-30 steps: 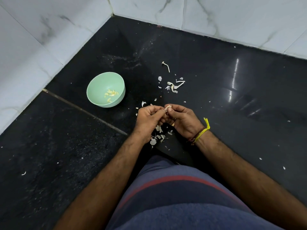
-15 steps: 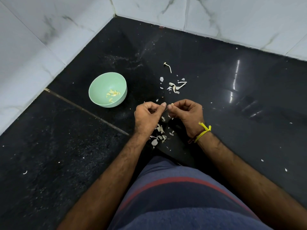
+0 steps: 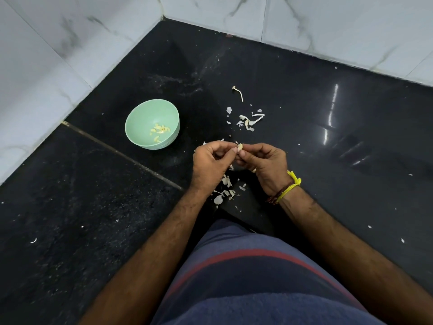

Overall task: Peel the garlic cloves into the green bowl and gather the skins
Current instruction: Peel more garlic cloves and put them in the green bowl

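Since a second ago, lifted slightly: clove (image 3: 240, 147) pinched between left hand (image 3: 210, 164) and right hand (image 3: 264, 166), bowl (image 3: 152, 124) at ten o'clock, nearer left.

One green bowl (image 3: 152, 124); two hands, left (image 3: 209, 165), right (image 3: 266, 164).

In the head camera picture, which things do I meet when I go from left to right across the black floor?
Green bowl with peeled cloves → left hand → garlic clove pinched between both hands → right hand → yellow wrist thread.
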### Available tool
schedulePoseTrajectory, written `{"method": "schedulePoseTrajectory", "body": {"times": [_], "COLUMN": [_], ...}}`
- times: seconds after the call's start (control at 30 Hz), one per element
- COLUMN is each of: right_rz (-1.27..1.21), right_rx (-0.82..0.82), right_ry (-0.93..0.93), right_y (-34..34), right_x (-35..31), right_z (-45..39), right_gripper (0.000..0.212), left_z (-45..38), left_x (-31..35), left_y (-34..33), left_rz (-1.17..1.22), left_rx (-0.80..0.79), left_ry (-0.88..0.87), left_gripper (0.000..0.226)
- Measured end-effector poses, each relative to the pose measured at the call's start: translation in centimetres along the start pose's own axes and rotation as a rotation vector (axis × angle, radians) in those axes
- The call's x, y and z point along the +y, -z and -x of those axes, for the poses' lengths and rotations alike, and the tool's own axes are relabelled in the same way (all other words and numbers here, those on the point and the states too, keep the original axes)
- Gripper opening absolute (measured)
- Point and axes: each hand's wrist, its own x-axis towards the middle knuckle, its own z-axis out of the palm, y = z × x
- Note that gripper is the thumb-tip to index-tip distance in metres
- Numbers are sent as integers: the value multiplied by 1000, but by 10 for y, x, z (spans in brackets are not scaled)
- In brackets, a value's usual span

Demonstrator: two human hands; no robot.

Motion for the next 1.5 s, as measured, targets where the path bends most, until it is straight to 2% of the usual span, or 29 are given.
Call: {"method": "schedulePoseTrajectory", "body": {"times": [0.13, 0.53, 0.63, 0.8, 0.97, 1.17, 1.5], "right_rz": [38, 174, 121, 4, -18, 92, 187], "right_rx": [-19, 0, -3, -40, -74, -84, -51], "right_ry": [15, 129, 110, 37, -8, 31, 67], "right_y": [-3, -10, -9, -8, -5, -5, -6], "right_x": [-2, 5, 9, 17, 15, 9, 4], "right_z": [2, 6, 4, 1, 0, 3, 4], "right_gripper": [17, 10, 13, 25, 30, 26, 24], "left_z": [-3, 0, 0, 1, 1, 0, 3], "left_x": [1, -2, -1, 0, 6, 4, -1], "left_y": [1, -2, -3, -6, -7, -3, 7], "left_rz": [-214, -228, -201, 32, 120, 52, 117], "left_rx": [59, 107, 107, 74, 25, 50, -33], "left_ry": [-173, -156, -105, 178, 293, 242, 155], "left_gripper": [6, 12, 9, 16, 8, 7, 9]}}
